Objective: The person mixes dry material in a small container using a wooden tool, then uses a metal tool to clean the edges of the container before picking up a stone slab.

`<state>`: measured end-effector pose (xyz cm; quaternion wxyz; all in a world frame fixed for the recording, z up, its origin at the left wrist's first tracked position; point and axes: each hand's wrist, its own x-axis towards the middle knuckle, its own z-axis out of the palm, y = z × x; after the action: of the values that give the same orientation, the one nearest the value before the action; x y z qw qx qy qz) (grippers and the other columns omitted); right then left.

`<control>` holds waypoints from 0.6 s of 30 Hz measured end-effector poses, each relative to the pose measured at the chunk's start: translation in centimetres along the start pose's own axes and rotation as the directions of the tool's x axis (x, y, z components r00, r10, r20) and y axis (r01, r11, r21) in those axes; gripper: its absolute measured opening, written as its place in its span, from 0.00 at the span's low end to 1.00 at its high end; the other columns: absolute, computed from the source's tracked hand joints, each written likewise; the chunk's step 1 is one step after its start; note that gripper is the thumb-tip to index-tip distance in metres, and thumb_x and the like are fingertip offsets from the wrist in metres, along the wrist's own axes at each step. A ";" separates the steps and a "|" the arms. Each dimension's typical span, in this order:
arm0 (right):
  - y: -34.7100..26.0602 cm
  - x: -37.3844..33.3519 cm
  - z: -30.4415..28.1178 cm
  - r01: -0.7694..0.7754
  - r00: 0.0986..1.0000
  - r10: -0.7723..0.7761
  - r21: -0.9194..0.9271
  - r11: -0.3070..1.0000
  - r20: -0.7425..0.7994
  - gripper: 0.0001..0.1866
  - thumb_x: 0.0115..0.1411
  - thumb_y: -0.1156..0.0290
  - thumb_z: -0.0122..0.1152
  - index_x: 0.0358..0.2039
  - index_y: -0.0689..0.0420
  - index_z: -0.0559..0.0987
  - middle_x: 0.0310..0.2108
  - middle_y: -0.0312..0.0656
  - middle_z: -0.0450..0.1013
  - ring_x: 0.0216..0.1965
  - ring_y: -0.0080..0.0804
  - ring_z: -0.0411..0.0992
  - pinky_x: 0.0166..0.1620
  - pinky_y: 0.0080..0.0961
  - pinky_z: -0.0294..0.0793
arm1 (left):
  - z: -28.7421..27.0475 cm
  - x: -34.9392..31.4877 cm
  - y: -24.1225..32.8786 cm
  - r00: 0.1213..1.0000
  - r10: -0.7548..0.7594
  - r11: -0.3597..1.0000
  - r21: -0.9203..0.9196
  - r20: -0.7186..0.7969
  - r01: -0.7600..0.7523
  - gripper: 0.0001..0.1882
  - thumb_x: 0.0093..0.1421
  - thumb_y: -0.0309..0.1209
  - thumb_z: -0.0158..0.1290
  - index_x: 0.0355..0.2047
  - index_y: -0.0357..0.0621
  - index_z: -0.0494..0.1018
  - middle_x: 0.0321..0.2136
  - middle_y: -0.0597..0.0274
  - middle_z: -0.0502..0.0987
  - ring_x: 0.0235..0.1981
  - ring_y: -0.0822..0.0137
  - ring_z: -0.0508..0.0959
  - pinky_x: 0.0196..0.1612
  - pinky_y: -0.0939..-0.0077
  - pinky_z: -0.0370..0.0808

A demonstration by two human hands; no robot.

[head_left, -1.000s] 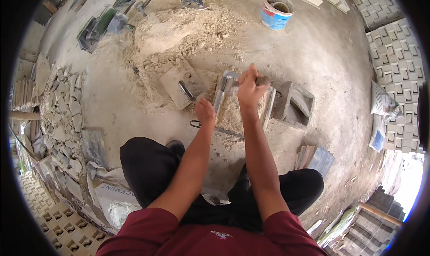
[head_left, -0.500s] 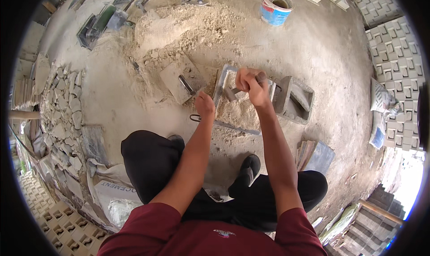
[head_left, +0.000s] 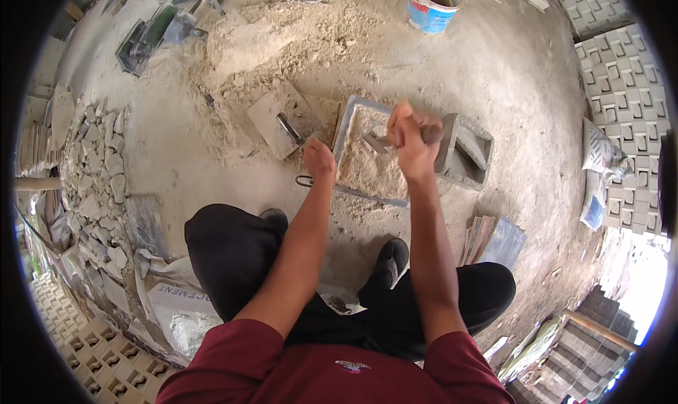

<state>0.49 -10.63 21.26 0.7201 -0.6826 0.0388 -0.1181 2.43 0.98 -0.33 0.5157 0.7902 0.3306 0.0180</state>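
My right hand point(head_left: 415, 132) is closed round the wooden handle of a small trowel point(head_left: 376, 143), its grey blade low over pale powder point(head_left: 374, 171). That powder fills a shallow rectangular mould frame point(head_left: 371, 196) on the ground before me. Just outside the frame's left side, my left hand point(head_left: 320, 158) is curled closed; what its fingers hold, if anything, is hidden. Close by it lies a flat square plate point(head_left: 267, 125) with a shiny tubular handle point(head_left: 289, 128). A metal loop point(head_left: 304, 181) sticks out by the frame's near left corner.
Right of the frame sits a grey box point(head_left: 462, 181) with a slab inside. A powder heap point(head_left: 275, 40) spreads beyond the plate. Farther off stands a blue-and-white bucket point(head_left: 431, 20). Thin boards point(head_left: 503, 245) lie by my right knee, broken pieces point(head_left: 99, 181) at left, stacked blocks point(head_left: 625, 93) at right.
My right hand has turned and shifted slightly right, with the trowel handle now pointing more to the right and its blade flatter over the powder. My left hand stays closed beside the frame.
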 end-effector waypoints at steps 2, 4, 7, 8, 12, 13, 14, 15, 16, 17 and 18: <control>2.6 -0.7 0.6 0.129 0.985 -0.147 -0.191 0.973 -0.087 0.21 0.58 0.74 0.47 0.08 0.58 0.61 0.11 0.35 0.58 0.13 0.19 0.51 0.16 0.19 0.47 | 0.0 -0.2 0.0 1.000 -0.001 0.999 0.032 0.001 0.001 0.29 0.63 0.42 0.30 0.24 0.26 0.70 0.28 0.34 0.74 0.30 0.36 0.73 0.34 0.48 0.66; 3.5 -0.2 -1.0 0.110 0.990 -0.136 -0.371 0.922 -0.045 0.18 0.53 0.78 0.43 0.08 0.57 0.59 0.11 0.36 0.58 0.12 0.20 0.51 0.15 0.20 0.46 | 0.1 -0.2 0.4 0.998 -0.028 0.999 0.032 0.055 0.027 0.29 0.63 0.42 0.30 0.25 0.26 0.70 0.29 0.33 0.74 0.32 0.36 0.73 0.35 0.48 0.66; 3.0 1.2 -2.3 0.123 0.990 -0.117 0.076 0.990 -0.074 0.18 0.54 0.77 0.42 0.08 0.55 0.57 0.09 0.37 0.57 0.11 0.19 0.50 0.15 0.19 0.46 | -0.2 -1.2 0.5 0.990 -0.072 0.997 0.038 0.119 0.068 0.29 0.63 0.42 0.30 0.25 0.26 0.71 0.28 0.33 0.74 0.32 0.36 0.73 0.37 0.49 0.67; 1.7 1.6 -2.2 0.128 0.990 -0.123 0.082 0.988 -0.066 0.18 0.54 0.77 0.42 0.08 0.55 0.57 0.09 0.37 0.57 0.11 0.19 0.50 0.15 0.19 0.46 | -0.2 -0.8 1.1 0.993 -0.073 0.997 0.018 0.097 0.071 0.30 0.63 0.43 0.30 0.25 0.26 0.71 0.28 0.34 0.74 0.31 0.37 0.73 0.37 0.49 0.66; 1.5 -0.7 -0.2 0.090 0.985 -0.075 0.096 0.991 -0.155 0.19 0.55 0.75 0.48 0.08 0.58 0.61 0.09 0.30 0.56 0.13 0.15 0.50 0.16 0.21 0.44 | -0.1 0.5 0.0 1.000 0.015 1.000 0.018 0.015 -0.015 0.29 0.64 0.43 0.31 0.22 0.26 0.69 0.24 0.37 0.73 0.27 0.39 0.73 0.35 0.49 0.65; 3.1 -0.9 0.0 0.066 0.982 -0.056 0.048 0.997 -0.181 0.18 0.54 0.76 0.47 0.08 0.58 0.60 0.09 0.30 0.56 0.13 0.15 0.50 0.16 0.21 0.44 | 0.0 0.7 0.0 1.000 0.006 1.000 0.016 0.005 -0.006 0.29 0.63 0.43 0.31 0.21 0.26 0.69 0.22 0.38 0.73 0.26 0.40 0.72 0.34 0.49 0.65; 4.5 -1.3 0.1 0.031 0.978 -0.030 0.002 1.000 -0.207 0.17 0.53 0.76 0.47 0.08 0.58 0.60 0.09 0.30 0.56 0.13 0.14 0.51 0.16 0.21 0.44 | -0.2 0.5 -0.2 1.000 -0.010 1.000 0.020 -0.007 0.010 0.29 0.63 0.43 0.31 0.21 0.27 0.68 0.21 0.39 0.72 0.25 0.41 0.72 0.34 0.49 0.64; 4.9 -0.6 -0.6 -0.012 0.975 0.036 0.112 0.994 -0.217 0.17 0.53 0.78 0.46 0.08 0.58 0.59 0.09 0.29 0.55 0.14 0.14 0.51 0.17 0.20 0.44 | -0.2 -0.1 0.6 1.000 -0.006 1.000 0.016 -0.002 0.006 0.29 0.63 0.43 0.31 0.21 0.27 0.68 0.21 0.39 0.72 0.25 0.41 0.72 0.34 0.49 0.64; 5.0 -0.7 -1.7 -0.007 0.975 0.031 0.110 0.994 -0.220 0.17 0.53 0.78 0.46 0.08 0.58 0.59 0.09 0.29 0.55 0.14 0.14 0.51 0.17 0.20 0.44 | -0.1 -0.9 1.4 0.999 -0.029 1.000 -0.003 0.022 0.029 0.29 0.63 0.42 0.32 0.21 0.27 0.68 0.21 0.39 0.72 0.26 0.41 0.72 0.33 0.50 0.64; 4.3 -1.3 -1.9 0.015 0.971 0.006 0.086 0.996 -0.239 0.17 0.54 0.77 0.45 0.10 0.56 0.59 0.10 0.31 0.54 0.14 0.15 0.50 0.16 0.20 0.44 | -0.7 -1.3 1.6 0.998 -0.053 0.999 -0.011 0.036 0.054 0.28 0.63 0.42 0.32 0.21 0.27 0.68 0.21 0.38 0.72 0.26 0.41 0.72 0.33 0.50 0.64; 3.1 -1.4 -1.6 0.048 0.970 -0.030 0.068 0.996 -0.240 0.16 0.56 0.76 0.45 0.12 0.54 0.59 0.11 0.33 0.54 0.14 0.16 0.49 0.16 0.19 0.44 | -0.9 -0.9 1.7 0.999 -0.048 0.999 -0.017 0.009 0.048 0.28 0.63 0.42 0.32 0.21 0.27 0.68 0.21 0.38 0.72 0.26 0.41 0.72 0.33 0.50 0.64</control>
<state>-0.84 -11.80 17.92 0.7324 -0.6371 0.1073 -0.2150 2.28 0.78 1.76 0.5241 0.7776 0.3472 0.0052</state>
